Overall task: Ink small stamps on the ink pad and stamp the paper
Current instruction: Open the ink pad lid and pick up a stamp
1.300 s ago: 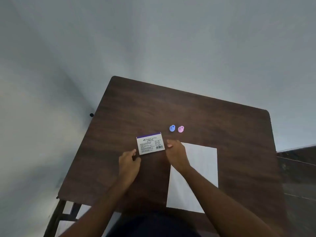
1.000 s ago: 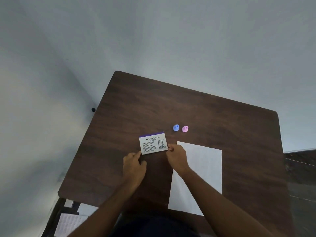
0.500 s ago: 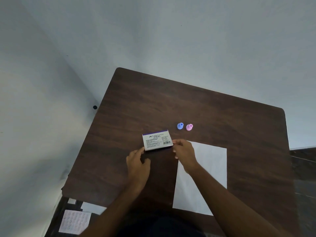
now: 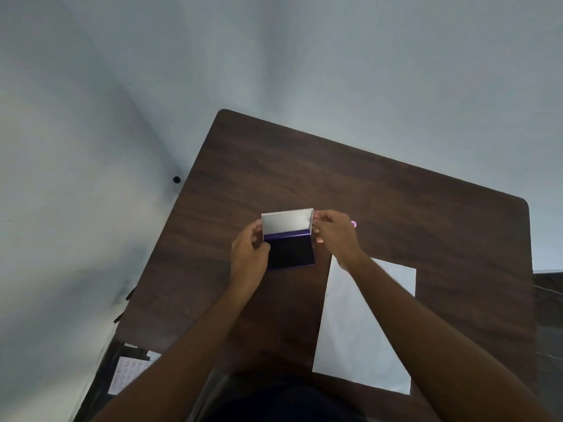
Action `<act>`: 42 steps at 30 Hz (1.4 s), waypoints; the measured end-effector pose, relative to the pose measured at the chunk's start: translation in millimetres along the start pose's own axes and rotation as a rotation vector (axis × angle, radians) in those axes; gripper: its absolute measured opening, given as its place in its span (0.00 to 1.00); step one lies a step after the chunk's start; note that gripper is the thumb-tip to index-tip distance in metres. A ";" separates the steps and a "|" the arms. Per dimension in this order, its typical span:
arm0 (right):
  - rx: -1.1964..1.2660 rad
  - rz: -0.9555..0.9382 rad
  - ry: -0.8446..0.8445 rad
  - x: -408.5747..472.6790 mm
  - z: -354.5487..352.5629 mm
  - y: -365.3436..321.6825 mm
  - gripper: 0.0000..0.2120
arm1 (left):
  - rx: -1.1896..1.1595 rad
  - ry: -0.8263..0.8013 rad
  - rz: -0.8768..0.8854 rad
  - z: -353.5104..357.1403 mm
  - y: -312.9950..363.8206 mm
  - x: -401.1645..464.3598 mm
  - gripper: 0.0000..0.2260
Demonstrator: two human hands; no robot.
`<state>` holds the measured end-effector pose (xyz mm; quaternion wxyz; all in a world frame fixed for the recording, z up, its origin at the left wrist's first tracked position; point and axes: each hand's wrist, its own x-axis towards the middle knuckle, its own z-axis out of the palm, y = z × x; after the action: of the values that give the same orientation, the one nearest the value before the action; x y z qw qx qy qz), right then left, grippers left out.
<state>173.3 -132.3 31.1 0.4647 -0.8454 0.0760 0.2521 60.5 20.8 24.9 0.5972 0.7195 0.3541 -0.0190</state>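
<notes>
The ink pad [image 4: 292, 252] lies on the dark wooden table [image 4: 396, 208] with its silver lid [image 4: 287, 221] swung up and the dark purple pad showing. My left hand [image 4: 248, 254] grips the pad's left edge. My right hand [image 4: 335, 234] pinches the lid's right edge and holds it upright. A white sheet of paper [image 4: 365, 324] lies to the right of the pad, partly under my right forearm. Behind my right hand only a sliver of the pink stamp [image 4: 353, 223] shows; the blue stamp is hidden.
The table stands in a corner of pale walls. Below its near left edge, a white sheet with small printed shapes [image 4: 128, 373] lies lower down. A dark surface [image 4: 548, 300] shows past the table's right edge.
The ink pad's lid was shut with its label up; now it is lifted open, my right hand holding it and my left hand gripping the base. The stamps have become covered by my right hand.
</notes>
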 end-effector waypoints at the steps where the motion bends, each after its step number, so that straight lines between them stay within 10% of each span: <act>1: -0.013 0.003 -0.013 4.1 1.3 -2.7 0.10 | 0.001 0.000 -0.013 0.5 -1.3 6.4 0.21; 20: -0.272 0.088 -0.012 34.1 21.1 -20.2 0.11 | -0.009 0.032 -0.209 13.4 -12.6 43.6 0.20; 42: -0.852 -0.298 0.096 38.1 -22.1 19.6 0.10 | 0.237 -0.085 0.153 17.7 -4.9 11.9 0.13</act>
<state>206.9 -157.4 7.2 0.1024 -0.9737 -0.1357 0.1518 73.8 11.3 10.3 0.5221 0.8084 0.2680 -0.0455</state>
